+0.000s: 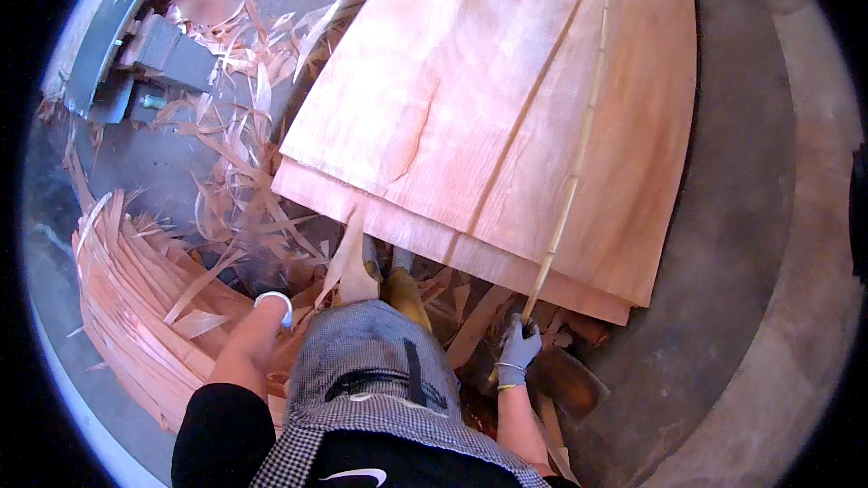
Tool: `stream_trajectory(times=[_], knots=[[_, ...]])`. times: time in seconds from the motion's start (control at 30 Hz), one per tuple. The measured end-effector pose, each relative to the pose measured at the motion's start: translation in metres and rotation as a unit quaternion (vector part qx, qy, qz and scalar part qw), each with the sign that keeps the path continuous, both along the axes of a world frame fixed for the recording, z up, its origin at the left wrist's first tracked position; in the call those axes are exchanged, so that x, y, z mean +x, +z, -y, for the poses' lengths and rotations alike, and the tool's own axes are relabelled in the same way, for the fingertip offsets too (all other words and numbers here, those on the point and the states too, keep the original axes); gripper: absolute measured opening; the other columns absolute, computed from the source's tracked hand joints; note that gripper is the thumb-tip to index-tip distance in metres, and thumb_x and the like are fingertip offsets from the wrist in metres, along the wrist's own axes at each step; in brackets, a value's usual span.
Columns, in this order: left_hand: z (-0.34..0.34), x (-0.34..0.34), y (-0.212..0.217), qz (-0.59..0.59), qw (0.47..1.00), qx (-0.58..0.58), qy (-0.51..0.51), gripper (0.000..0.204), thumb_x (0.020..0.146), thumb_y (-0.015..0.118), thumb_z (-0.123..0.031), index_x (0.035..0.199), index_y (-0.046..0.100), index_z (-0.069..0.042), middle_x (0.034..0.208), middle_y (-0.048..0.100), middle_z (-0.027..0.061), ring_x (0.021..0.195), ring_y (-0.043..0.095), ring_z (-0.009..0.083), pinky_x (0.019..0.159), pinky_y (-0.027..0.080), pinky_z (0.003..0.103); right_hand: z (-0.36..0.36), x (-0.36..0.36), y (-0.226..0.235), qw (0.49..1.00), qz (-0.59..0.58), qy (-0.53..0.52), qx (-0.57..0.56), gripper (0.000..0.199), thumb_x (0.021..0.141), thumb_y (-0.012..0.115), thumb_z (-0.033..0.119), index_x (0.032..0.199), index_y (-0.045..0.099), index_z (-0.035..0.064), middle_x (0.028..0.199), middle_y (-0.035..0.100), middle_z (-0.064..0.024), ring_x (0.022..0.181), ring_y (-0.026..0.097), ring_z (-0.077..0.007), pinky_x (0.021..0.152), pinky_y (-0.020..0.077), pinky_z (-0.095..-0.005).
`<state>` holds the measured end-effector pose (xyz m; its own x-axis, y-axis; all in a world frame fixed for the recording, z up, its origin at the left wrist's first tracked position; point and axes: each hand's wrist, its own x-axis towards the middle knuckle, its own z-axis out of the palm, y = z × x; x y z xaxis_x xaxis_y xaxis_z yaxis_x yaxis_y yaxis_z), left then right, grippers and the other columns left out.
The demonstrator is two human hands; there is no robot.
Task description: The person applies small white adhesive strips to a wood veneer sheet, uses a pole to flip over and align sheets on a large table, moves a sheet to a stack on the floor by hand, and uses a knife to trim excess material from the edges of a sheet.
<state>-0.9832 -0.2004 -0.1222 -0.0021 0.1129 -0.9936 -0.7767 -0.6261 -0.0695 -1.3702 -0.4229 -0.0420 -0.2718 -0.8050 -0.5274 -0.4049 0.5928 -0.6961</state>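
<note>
A thin bamboo stick runs lengthwise over a large pile of wood veneer sheets. At its near end, my right hand in a grey glove is closed around it. My left hand is at the lower left, between my body and a curved stack of veneer sheets. A white glove cuff shows at its wrist, but the fingers are smeared and cannot be made out. Close to it, a torn veneer strip hangs at the pile's near edge, in front of my checked apron.
Torn veneer scraps litter the floor left of the pile and around my feet. Grey blocks stand beside a green metal frame at the upper left. A brown cylindrical piece lies by my right forearm. Concrete floor borders the pile on the right.
</note>
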Motion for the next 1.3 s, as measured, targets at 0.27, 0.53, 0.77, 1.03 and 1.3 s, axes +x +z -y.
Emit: stream_trajectory(times=[0.27, 0.53, 0.77, 1.03, 1.3], knots=[[0.037, -0.039, 0.047, 0.222, 0.873, -0.407, 0.149, 0.055, 0.077, 0.047, -0.036, 0.124, 0.039, -0.008, 0.119, 0.047, 0.0184, 0.103, 0.05, 0.033, 0.088, 0.04, 0.041, 0.038, 0.034, 0.023, 0.99, 0.081, 0.023, -0.117, 0.012, 0.08, 0.057, 0.01, 0.072, 0.049, 0.0045, 0.054, 0.044, 0.0018, 0.042, 0.039, -0.0059, 0.037, 0.0297, -0.0211], [-0.03, -0.005, 0.054, 0.202, 0.851, -0.421, 0.241, 0.05, 0.076, 0.049, -0.034, 0.119, 0.044, -0.007, 0.12, 0.046, 0.0153, 0.112, 0.042, 0.03, 0.093, 0.033, 0.039, 0.099, 0.172, 0.056, 0.987, 0.138, 0.044, -0.067, 0.018, 0.079, 0.06, 0.021, 0.069, 0.053, 0.0072, 0.044, 0.041, 0.0006, 0.031, 0.035, -0.0091, 0.028, 0.0273, -0.0238], [-0.151, 0.093, 0.016, 0.18, 0.837, -0.299, 0.421, 0.043, 0.077, 0.045, -0.036, 0.107, 0.054, -0.007, 0.106, 0.054, 0.0205, 0.1, 0.05, 0.036, 0.086, 0.041, 0.038, 0.076, 0.277, 0.059, 0.971, 0.21, 0.096, 0.068, 0.023, 0.081, 0.056, 0.03, 0.081, 0.052, 0.0067, 0.047, 0.042, -0.001, 0.032, 0.039, -0.013, 0.031, 0.0343, -0.0267], [-0.246, 0.247, 0.057, 0.18, 0.855, -0.334, 0.354, 0.042, 0.079, 0.043, -0.035, 0.11, 0.053, -0.008, 0.113, 0.052, 0.0177, 0.105, 0.049, 0.0332, 0.089, 0.038, 0.037, -0.013, 0.46, 0.111, 0.956, 0.256, 0.139, -0.045, 0.022, 0.082, 0.056, 0.028, 0.076, 0.051, 0.0075, 0.044, 0.038, 0.0022, 0.03, 0.036, -0.0101, 0.029, 0.0308, -0.0243], [-0.224, 0.408, 0.097, 0.216, 0.715, -0.532, 0.398, 0.051, 0.082, 0.044, -0.04, 0.119, 0.045, -0.005, 0.117, 0.049, 0.0202, 0.108, 0.046, 0.0335, 0.09, 0.037, 0.038, -0.053, 0.651, 0.101, 0.94, 0.262, 0.187, -0.112, 0.019, 0.081, 0.057, 0.025, 0.072, 0.051, 0.0106, 0.045, 0.039, 0.0036, 0.031, 0.034, -0.0085, 0.029, 0.0283, -0.0227]])
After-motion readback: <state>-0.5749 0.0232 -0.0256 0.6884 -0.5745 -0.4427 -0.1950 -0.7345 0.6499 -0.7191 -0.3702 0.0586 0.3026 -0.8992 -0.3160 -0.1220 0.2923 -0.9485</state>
